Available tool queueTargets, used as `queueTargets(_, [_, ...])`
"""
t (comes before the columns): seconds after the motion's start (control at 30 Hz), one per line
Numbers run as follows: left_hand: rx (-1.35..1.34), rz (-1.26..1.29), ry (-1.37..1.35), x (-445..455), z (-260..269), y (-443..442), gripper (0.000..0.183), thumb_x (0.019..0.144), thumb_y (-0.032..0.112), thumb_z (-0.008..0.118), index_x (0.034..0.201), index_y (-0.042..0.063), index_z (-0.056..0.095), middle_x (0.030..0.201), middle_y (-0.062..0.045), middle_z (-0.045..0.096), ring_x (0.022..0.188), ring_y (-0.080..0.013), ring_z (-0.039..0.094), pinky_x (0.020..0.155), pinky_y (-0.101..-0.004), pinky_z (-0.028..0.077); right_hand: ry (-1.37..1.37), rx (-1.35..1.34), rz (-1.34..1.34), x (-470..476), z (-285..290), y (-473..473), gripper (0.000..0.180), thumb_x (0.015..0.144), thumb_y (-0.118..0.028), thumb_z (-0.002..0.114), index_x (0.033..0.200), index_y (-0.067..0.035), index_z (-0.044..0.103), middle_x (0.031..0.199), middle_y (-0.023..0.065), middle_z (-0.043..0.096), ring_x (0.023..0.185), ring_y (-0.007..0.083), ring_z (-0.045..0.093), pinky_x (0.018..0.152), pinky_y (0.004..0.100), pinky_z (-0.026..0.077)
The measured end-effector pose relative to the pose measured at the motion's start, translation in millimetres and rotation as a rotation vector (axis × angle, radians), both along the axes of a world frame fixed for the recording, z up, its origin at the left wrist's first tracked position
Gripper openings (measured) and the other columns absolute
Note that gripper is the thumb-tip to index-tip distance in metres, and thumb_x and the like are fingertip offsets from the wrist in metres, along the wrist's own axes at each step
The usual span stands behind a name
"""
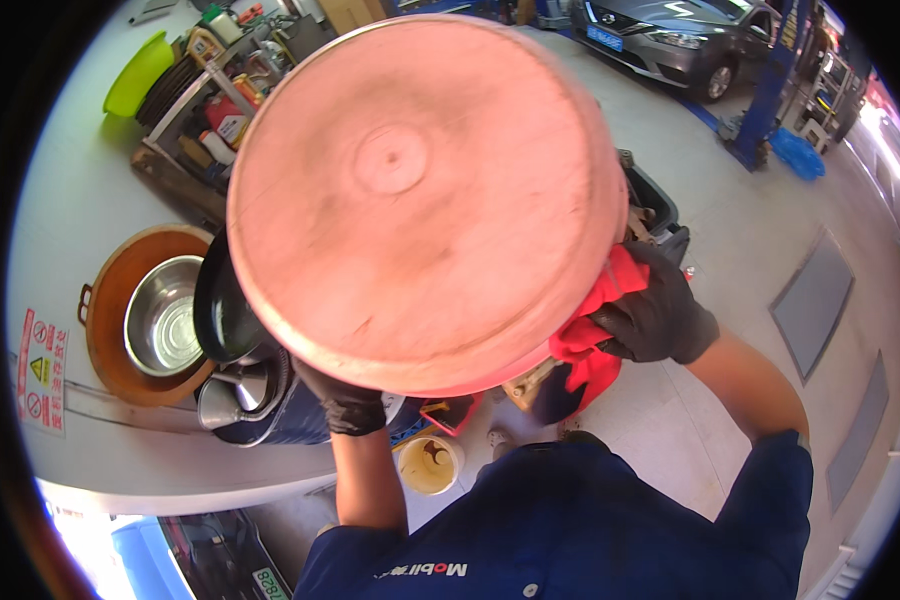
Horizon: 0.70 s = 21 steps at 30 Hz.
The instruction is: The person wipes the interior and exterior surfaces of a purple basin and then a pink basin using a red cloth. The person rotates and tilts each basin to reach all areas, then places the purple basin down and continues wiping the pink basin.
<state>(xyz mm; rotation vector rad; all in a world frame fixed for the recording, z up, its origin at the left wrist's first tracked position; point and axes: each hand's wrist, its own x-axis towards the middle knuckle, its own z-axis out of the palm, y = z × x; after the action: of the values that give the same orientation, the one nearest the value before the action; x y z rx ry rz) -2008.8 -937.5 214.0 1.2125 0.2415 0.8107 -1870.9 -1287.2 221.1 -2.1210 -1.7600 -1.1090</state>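
A large pink plastic basin (420, 217), its round underside turned towards me, is held up before me and hides much of the view. Dark smudges mark that underside. My left hand (349, 401), in a black glove, grips the basin at its lower left rim; the fingers are hidden behind it. At the lower right side, my right hand (652, 311), also gloved in black, clutches a bunched red cloth (581, 337) against the basin's outer wall. Part of the cloth hangs below the hand.
To the left, a steel bowl (166, 319) sits in an orange-brown basin (112, 262) beside a black basin (221, 300). Metal funnels (251, 386) lie below. A cream bucket (431, 465) stands on the floor. Shelves hold bottles (225, 116). A grey car (667, 37) and blue lift post (769, 90) are farther off.
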Motion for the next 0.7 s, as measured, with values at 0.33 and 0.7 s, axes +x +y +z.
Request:
queueTargets(0.33, [-0.686,-0.486,-0.258,19,30,-80,0.068,0.099,0.048,0.053,0.151,0.006,0.039,0.151,-0.017,0.046,0.138,-0.0376,0.045,0.114,-0.0542,0.037,0.416,0.362,-0.256,-112,-44,134,0.021,0.087,-0.023,0.066,0.101,-0.008,0.067,0.107,0.0176,0.061,0.109,0.0367,0.057,0.089,0.0612,0.047])
queueTargets(0.7, [-0.661,-0.052,-0.053,22,40,-8,0.063,0.102,0.052,0.046,0.139,0.001,0.054,0.137,-0.018,0.061,0.126,-0.0306,0.059,0.110,-0.0479,0.043,0.384,0.094,-0.067,-76,-33,51,0.026,0.084,-0.016,0.070,0.107,-0.003,0.069,0.110,0.0163,0.065,0.105,0.0362,0.060,0.093,0.0592,0.046])
